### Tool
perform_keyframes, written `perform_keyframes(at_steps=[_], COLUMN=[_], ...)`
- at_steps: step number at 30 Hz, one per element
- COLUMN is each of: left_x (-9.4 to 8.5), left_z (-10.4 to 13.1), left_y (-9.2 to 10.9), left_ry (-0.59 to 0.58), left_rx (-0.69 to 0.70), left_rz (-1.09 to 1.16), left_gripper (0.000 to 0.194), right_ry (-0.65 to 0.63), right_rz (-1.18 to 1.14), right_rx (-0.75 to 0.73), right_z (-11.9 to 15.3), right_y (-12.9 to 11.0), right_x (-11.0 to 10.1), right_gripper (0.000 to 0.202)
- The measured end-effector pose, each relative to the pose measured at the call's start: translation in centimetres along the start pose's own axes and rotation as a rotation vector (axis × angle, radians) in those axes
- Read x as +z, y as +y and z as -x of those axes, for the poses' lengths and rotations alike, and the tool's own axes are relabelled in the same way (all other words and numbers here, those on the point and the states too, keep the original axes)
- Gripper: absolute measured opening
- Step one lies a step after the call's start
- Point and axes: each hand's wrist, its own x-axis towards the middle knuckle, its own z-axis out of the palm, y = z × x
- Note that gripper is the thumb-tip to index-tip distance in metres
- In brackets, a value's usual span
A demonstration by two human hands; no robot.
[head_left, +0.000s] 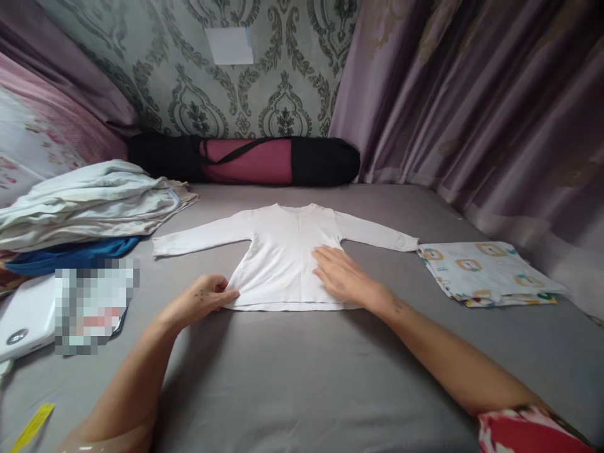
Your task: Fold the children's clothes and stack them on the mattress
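Observation:
A small white long-sleeved shirt (pixel 283 258) lies spread on a grey sheet, neckline away from me and both sleeves stretched out sideways. My left hand (pixel 205 296) pinches the shirt's lower left corner between thumb and fingers. Flat on the right side of the shirt's body rests my right hand (pixel 337 274), its fingers extended over the cloth. Some light creases run across the shirt's left half. The right cuff touches or nearly touches a folded printed cloth (pixel 486 267).
A heap of pale clothes (pixel 89 201) lies at the left, with a blue garment (pixel 75 251) under it. Nearer stand a white device (pixel 31 314) and a blurred-out item (pixel 97 308). A yellow strip (pixel 33 428) lies front left. A black and maroon long bag (pixel 245 160) lies along the wall.

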Motion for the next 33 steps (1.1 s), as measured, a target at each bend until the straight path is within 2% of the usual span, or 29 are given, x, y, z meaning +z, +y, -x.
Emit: perform_keyframes(at_steps=[3,6,12,16,20,27,33], left_x=[0.1,0.1,0.0,-0.1,-0.2,-0.4,-0.6], left_z=[-0.2,-0.5,-0.5,-0.2,-0.1,0.0,0.1], left_y=[-0.4,-0.9,-0.7,-0.2,-0.1,0.0,0.0], left_ry=[-0.022,-0.040,-0.058,-0.049,-0.037,-0.062,-0.082], left_rx=[0.017,0.028,0.014,-0.001,0.002,-0.028,-0.059], left_rz=[-0.007,-0.018,-0.025,-0.016,-0.008,0.047,0.066], left_gripper=[0.049,0.047,0.048,0.050,0.049,0.047,0.045], right_ry=[-0.079,-0.065,0.026,0.086,0.068,-0.032,-0.151], right_rz=[-0.131,-0.146,-0.072,-0.008,-0.013,-0.035,-0.089], right_rx=[-0.029,0.101,0.296,0.295,0.183,-0.122,-0.367], right_z=[-2.9,-5.7,-11.8,-13.6,-11.9,-4.9,0.4], right_y=[-0.6,0.0,3.5,4.8,4.3,1.3,-1.1], right_x=[2.2,3.5,3.3,3.2,3.6,3.5,3.0], right_gripper=[0.067,0.074,0.071,0.068,0.067,0.065,0.053])
